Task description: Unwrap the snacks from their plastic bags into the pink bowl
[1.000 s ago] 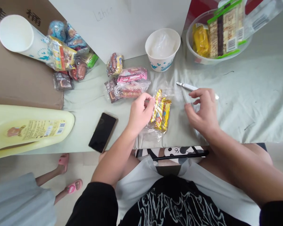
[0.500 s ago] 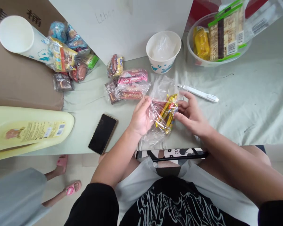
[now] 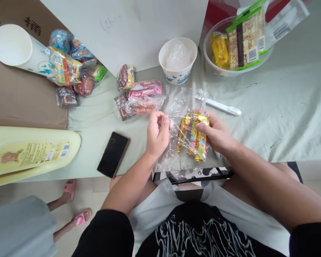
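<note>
Between my hands is a clear plastic bag [image 3: 168, 157] with several yellow-wrapped snack bars [image 3: 193, 137] inside it. My left hand [image 3: 158, 134] is closed, pinching the bag's left side between thumb and fingers. My right hand [image 3: 214, 130] grips the snack bars through the film, its thumb on top and its fingers behind them. Beyond the bag lies a white box cutter-like tool [image 3: 220, 105], apart from my right hand. Just past my left hand are pink wrapped wafers [image 3: 146, 88] and a dark cocoa packet [image 3: 122, 106], partly under clear wrapping.
A paper bowl [image 3: 178, 59] holding crumpled plastic stands at the back, beside a clear tub [image 3: 240, 71] of snacks. A phone [image 3: 113, 154], a yellow jug [image 3: 37, 157], a tipped paper cup [image 3: 14, 46] and several packets [image 3: 66, 67] are left. Another person's slippered feet [image 3: 81, 216] show below.
My right hand has closed onto the yellow snack bars, which now lie more upright and spread out. My left hand has curled tighter on the bag. The view has shifted slightly.
</note>
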`<state>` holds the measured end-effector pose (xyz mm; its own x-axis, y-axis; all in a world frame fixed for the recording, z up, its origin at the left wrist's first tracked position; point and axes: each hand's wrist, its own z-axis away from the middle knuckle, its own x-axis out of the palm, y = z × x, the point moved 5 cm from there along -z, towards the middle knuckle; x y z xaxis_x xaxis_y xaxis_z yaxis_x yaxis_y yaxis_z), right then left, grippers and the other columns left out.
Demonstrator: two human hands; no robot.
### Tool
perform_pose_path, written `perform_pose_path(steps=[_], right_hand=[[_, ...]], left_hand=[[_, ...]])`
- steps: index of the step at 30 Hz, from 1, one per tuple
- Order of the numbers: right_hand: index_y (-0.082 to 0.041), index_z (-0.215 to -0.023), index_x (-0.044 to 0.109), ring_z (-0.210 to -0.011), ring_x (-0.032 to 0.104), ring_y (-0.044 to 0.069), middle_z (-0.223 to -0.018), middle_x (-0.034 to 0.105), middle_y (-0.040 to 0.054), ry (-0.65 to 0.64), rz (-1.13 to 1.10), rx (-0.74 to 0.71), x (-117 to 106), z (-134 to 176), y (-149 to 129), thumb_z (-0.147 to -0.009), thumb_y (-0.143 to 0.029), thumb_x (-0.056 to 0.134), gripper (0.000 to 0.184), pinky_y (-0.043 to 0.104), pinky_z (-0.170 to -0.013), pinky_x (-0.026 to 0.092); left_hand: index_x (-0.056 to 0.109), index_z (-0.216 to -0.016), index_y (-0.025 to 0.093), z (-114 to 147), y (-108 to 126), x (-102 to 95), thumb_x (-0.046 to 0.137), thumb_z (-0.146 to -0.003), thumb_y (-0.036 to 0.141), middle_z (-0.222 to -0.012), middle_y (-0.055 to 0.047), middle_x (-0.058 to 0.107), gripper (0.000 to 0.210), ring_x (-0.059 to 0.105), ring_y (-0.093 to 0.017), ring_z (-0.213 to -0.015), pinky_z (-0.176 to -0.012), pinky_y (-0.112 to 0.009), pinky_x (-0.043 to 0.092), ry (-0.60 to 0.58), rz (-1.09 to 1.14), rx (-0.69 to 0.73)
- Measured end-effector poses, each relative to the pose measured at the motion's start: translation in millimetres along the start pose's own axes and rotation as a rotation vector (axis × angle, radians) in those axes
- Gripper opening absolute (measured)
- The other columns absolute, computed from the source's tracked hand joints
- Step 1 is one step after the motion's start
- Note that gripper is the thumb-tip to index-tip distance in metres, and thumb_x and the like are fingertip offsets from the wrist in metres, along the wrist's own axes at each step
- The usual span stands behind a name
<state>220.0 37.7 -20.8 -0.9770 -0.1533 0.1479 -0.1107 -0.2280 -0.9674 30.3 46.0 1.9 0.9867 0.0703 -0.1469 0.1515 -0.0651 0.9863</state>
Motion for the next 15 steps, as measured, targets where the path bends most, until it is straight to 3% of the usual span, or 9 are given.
perform_pose_path(steps=[3,6,9,12,15], right_hand=[[-0.028,-0.111,0.056,-0.059,0.056,0.015,-0.081,0.064,-0.0018,0.116,0.001,0.03,-7.8,-4.6,1.9,-0.084,-0.038,0.065,0.029,0.031,-0.053,0.048],[-0.027,-0.112,0.054,-0.055,0.052,0.011,-0.083,0.063,-0.0022,0.196,-0.01,0.039,-13.9,-7.9,4.0,-0.086,-0.036,0.064,0.029,0.027,-0.049,0.043],[-0.028,-0.113,0.053,-0.063,0.058,0.012,-0.091,0.064,-0.0008,0.258,0.025,-0.048,-18.6,-9.2,4.0,-0.087,-0.034,0.065,0.031,0.027,-0.055,0.048],[-0.028,-0.117,0.05,-0.075,0.064,0.016,-0.095,0.064,0.0007,0.323,0.126,-0.178,-22.9,-7.1,0.4,-0.085,-0.033,0.069,0.037,0.031,-0.064,0.055],[-0.028,-0.122,0.05,-0.069,0.062,0.017,-0.09,0.063,0.0009,0.343,0.301,-0.216,-25.6,-3.9,-5.5,-0.084,-0.036,0.073,0.045,0.034,-0.06,0.054]], left_hand=[[0.046,-0.091,0.026,-4.2,-7.7,-1.7,0.053,-0.097,0.059,-0.064,0.005,0.05,0.034,0.049,-0.01,-0.054,-0.051,-0.025,0.041,0.016,0.02,-0.061],[0.046,-0.091,0.027,-7.7,-12.4,-2.8,0.053,-0.096,0.059,-0.064,0.005,0.049,0.034,0.046,-0.01,-0.05,-0.047,-0.025,0.037,0.016,0.04,-0.098],[0.049,-0.092,0.026,-7.9,-12.5,0.0,0.055,-0.095,0.058,-0.067,0.005,0.051,0.033,0.045,-0.01,-0.051,-0.047,-0.025,0.037,-0.053,0.051,-0.123],[0.056,-0.099,0.023,-5.5,-10.3,3.2,0.065,-0.09,0.054,-0.078,0.002,0.059,0.033,0.051,-0.009,-0.06,-0.056,-0.024,0.043,-0.124,-0.073,-0.162],[0.061,-0.096,0.02,-1.9,-7.9,8.5,0.07,-0.086,0.05,-0.081,0.001,0.064,0.032,0.054,-0.01,-0.064,-0.061,-0.025,0.045,-0.245,-0.223,-0.194]])
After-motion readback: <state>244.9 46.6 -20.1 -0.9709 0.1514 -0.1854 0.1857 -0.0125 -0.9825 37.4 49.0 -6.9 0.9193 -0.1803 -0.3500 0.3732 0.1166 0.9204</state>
